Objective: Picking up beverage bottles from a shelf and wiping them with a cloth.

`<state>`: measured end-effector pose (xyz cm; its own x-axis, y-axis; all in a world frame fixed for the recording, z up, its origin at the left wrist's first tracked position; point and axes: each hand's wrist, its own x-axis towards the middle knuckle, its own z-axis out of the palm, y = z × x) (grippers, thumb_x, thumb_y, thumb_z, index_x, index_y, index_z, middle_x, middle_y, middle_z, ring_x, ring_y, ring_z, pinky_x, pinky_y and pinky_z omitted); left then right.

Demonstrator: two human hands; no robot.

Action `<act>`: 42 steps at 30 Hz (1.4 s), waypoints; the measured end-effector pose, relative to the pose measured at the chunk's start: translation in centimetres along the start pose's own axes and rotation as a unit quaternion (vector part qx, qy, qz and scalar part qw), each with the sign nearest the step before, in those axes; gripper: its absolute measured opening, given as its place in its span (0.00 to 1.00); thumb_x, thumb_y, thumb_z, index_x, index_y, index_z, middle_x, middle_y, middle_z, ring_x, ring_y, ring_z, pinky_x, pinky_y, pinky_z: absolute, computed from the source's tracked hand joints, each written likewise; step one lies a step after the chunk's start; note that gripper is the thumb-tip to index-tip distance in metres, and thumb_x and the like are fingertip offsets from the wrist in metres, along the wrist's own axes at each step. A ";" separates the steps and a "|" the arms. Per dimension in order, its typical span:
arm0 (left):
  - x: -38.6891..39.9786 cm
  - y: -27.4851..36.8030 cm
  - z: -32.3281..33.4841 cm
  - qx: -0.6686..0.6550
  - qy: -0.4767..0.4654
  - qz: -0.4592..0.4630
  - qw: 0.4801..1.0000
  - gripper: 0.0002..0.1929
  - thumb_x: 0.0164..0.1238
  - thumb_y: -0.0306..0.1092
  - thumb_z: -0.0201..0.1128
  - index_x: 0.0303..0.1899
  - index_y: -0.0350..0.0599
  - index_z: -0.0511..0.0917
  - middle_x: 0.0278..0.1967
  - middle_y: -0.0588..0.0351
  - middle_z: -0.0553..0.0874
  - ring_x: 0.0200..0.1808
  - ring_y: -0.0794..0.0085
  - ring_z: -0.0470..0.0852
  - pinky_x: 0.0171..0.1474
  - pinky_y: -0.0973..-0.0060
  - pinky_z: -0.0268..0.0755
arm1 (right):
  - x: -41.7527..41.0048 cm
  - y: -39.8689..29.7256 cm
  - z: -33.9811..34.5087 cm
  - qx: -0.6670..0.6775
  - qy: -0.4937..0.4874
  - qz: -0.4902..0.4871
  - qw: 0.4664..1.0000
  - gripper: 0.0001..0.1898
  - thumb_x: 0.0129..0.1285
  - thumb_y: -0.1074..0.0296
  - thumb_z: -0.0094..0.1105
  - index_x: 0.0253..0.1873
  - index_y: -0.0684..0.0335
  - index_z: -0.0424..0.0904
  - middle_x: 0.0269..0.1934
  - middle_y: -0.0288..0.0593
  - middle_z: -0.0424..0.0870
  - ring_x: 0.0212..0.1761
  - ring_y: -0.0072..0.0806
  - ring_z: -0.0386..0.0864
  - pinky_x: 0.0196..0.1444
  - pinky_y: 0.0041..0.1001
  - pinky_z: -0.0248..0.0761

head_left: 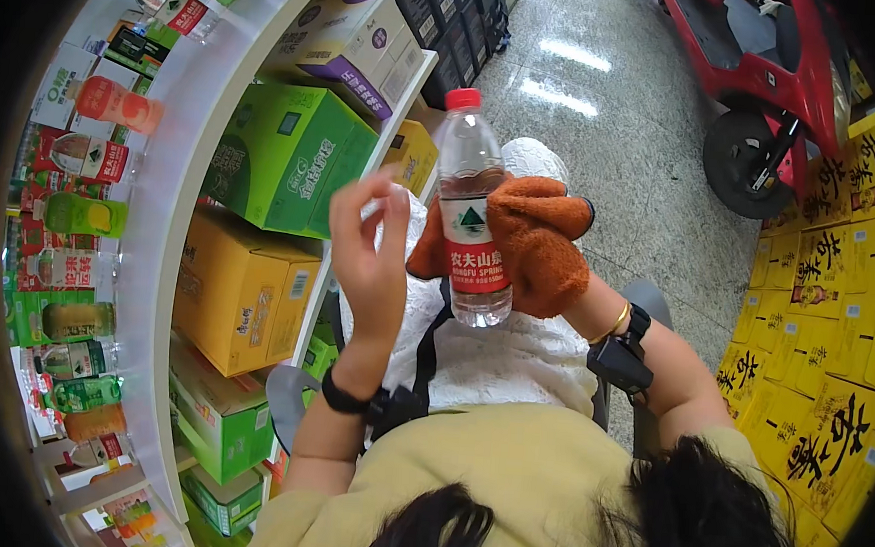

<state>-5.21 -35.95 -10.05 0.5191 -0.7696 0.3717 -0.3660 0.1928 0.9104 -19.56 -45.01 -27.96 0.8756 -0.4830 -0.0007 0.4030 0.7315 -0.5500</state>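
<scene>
A clear plastic water bottle (476,208) with a red cap and a red and white label stands nearly upright in front of my body. My right hand (593,307) grips its side through a rust-orange plush cloth (537,238), which hides my fingers. Part of the same-coloured cloth also shows behind the bottle's left side. To the left of the bottle, my bare left hand (370,262) is raised with nothing in it, its fingers loosely bent and apart. It does not appear to touch the bottle.
A white shelf unit (191,123) runs along my left, with several drink bottles (84,214) on top and cartons (245,292) below. Yellow cartons (816,349) are stacked on my right. Ahead, a red scooter (758,75) stands on the speckled floor (639,173).
</scene>
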 end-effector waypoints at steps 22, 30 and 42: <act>-6.8 -2.8 -0.5 0.291 -0.166 0.077 0.939 0.46 0.45 0.29 0.78 0.70 0.59 0.65 0.38 0.53 0.69 0.39 0.60 0.74 0.42 0.65 0.74 | -1.9 -6.5 4.9 -0.450 0.149 -0.194 0.859 0.24 0.73 0.66 0.54 0.69 0.65 0.63 0.63 0.44 0.72 0.64 0.31 0.70 0.71 0.30 0.59; -5.3 -0.5 0.5 -0.076 -0.232 -0.169 0.955 0.37 0.50 0.28 0.74 0.64 0.49 0.67 0.44 0.47 0.77 0.38 0.59 0.81 0.32 0.70 0.76 | -2.2 -10.2 4.0 -0.465 0.137 -0.193 0.853 0.22 0.71 0.64 0.58 0.65 0.65 0.67 0.59 0.42 0.75 0.59 0.25 0.74 0.66 0.28 0.68; -7.4 -1.8 2.6 -0.716 -0.246 -0.537 0.372 0.33 0.64 0.50 0.63 0.59 0.30 0.67 0.46 0.38 0.79 0.32 0.66 0.81 0.28 0.83 0.75 | -1.7 -9.2 7.6 -0.016 0.150 -0.095 0.984 0.34 0.70 0.34 0.44 0.61 0.65 0.70 0.54 0.46 0.80 0.53 0.35 0.80 0.55 0.37 0.76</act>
<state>-10.39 -32.13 -14.88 -0.5620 -0.8206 -0.1036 0.8176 -0.5321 -0.2199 -22.77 -47.25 -16.52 0.6657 -0.7332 -0.1384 0.5393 0.6011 -0.5898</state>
